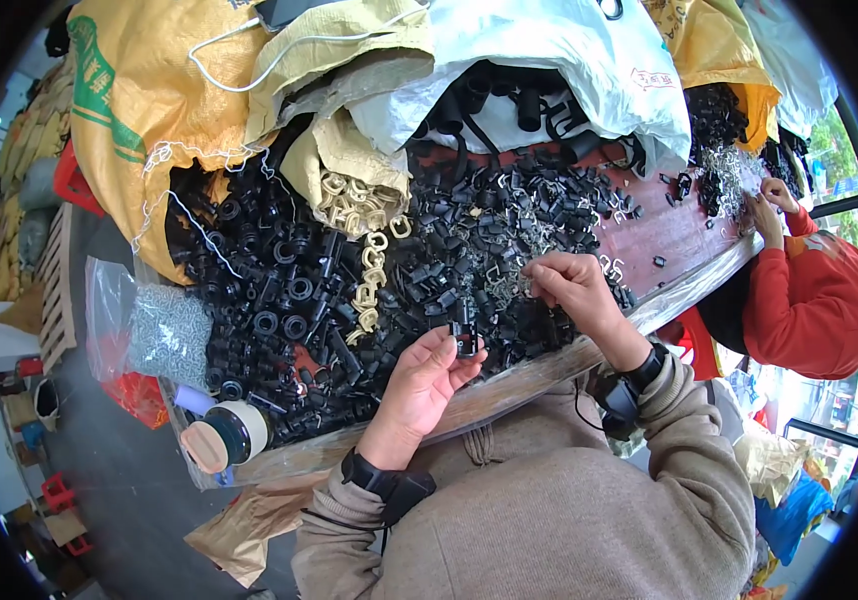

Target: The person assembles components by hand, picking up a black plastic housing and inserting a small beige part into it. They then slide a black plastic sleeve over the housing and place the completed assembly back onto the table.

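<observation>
Heaps of small black plastic pieces [539, 190] are seemingly waiting, left hand [421, 384] pinching boxy black part [465, 342], right hand [579, 288] curled, hold unclear.

The small held plastic part [464, 342] is black, matching the round plastic fittings [279, 275]. The small ring-shaped pieces [349, 205] are pale gold, the flat tabletop [687, 235] dull red. The large woven sack [179, 105] is orange-yellow with green print; the person's knitted sweater [559, 515] is plain greyish beige.
</observation>
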`<move>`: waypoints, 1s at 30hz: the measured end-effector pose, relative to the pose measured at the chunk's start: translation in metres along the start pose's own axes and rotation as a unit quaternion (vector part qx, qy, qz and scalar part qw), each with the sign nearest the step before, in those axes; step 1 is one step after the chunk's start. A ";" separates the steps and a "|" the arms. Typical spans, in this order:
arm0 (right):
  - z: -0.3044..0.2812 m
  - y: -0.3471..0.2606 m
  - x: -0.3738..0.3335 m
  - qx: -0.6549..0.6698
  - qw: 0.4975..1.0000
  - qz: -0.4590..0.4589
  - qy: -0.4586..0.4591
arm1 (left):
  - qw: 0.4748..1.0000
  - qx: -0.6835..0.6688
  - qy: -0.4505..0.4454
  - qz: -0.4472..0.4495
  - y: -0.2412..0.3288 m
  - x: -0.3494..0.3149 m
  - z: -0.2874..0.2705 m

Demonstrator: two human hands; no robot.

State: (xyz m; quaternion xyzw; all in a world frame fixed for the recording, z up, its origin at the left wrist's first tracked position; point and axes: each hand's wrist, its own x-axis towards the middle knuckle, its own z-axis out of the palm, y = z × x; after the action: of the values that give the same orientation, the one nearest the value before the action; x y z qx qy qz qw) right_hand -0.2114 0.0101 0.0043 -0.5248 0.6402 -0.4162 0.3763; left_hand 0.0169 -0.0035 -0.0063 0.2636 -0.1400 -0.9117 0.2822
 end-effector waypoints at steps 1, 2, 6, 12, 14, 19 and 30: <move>0.001 -0.003 -0.002 0.104 0.992 0.059 -0.039 | 1.000 -0.001 0.002 0.001 0.000 0.000 0.001; 0.002 -0.007 -0.005 0.206 0.969 0.117 -0.077 | 1.000 0.002 -0.004 0.007 0.000 0.001 0.002; 0.013 -0.024 -0.016 0.242 0.949 0.151 -0.135 | 0.999 0.002 -0.018 0.030 -0.001 0.005 0.006; 0.027 -0.038 -0.021 0.171 0.967 0.101 -0.158 | 0.997 -0.004 -0.047 0.065 -0.003 0.006 0.007; 0.029 -0.040 -0.022 0.059 0.988 0.004 -0.145 | 0.997 -0.004 -0.042 0.066 -0.004 0.005 0.007; 0.037 -0.034 -0.024 -0.032 0.989 -0.117 -0.087 | 0.996 0.001 -0.046 0.080 -0.006 0.005 0.005; 0.025 -0.049 -0.019 -0.025 0.972 -0.219 -0.077 | 0.999 -0.015 -0.016 0.050 -0.004 -0.001 0.004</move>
State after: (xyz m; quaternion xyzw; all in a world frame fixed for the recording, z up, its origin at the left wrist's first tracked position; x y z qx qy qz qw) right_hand -0.1683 0.0205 0.0411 -0.6917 0.4889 -0.4308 0.3114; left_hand 0.0131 0.0007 -0.0040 0.2371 -0.1437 -0.9028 0.3287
